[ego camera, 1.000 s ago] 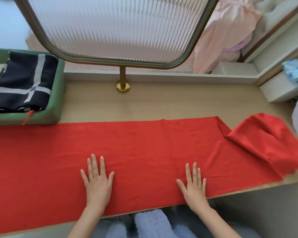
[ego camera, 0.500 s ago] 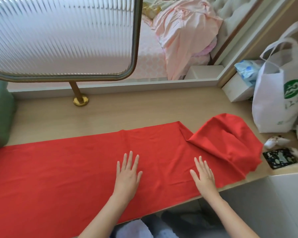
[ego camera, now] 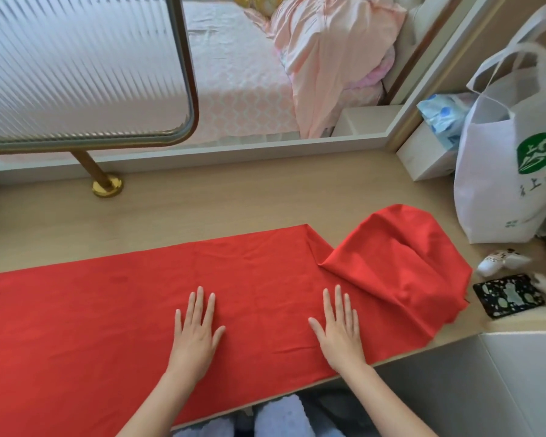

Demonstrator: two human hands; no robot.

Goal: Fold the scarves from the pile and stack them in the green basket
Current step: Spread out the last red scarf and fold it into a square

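Observation:
A long red scarf (ego camera: 108, 298) lies spread flat along the wooden tabletop (ego camera: 234, 197), running off the left edge of the view. Its right end (ego camera: 401, 263) is bunched and folded back in a loose hump. My left hand (ego camera: 196, 329) rests palm down on the scarf near the middle, fingers spread. My right hand (ego camera: 339, 326) lies flat on the cloth a little to the right, just left of the bunched end. Neither hand grips the fabric. The green basket is out of view.
A white tote bag (ego camera: 511, 171) stands at the right, with a tissue box (ego camera: 429, 156) behind it. A dark patterned phone (ego camera: 508, 294) and a small white item (ego camera: 498, 263) lie by the scarf's right end. A ribbed glass panel (ego camera: 76, 64) on a brass post (ego camera: 106, 184) stands behind.
The view has swung right, so the green basket with the dark scarf has left the frame. Both hands have slid rightward along the red scarf, still flat on it.

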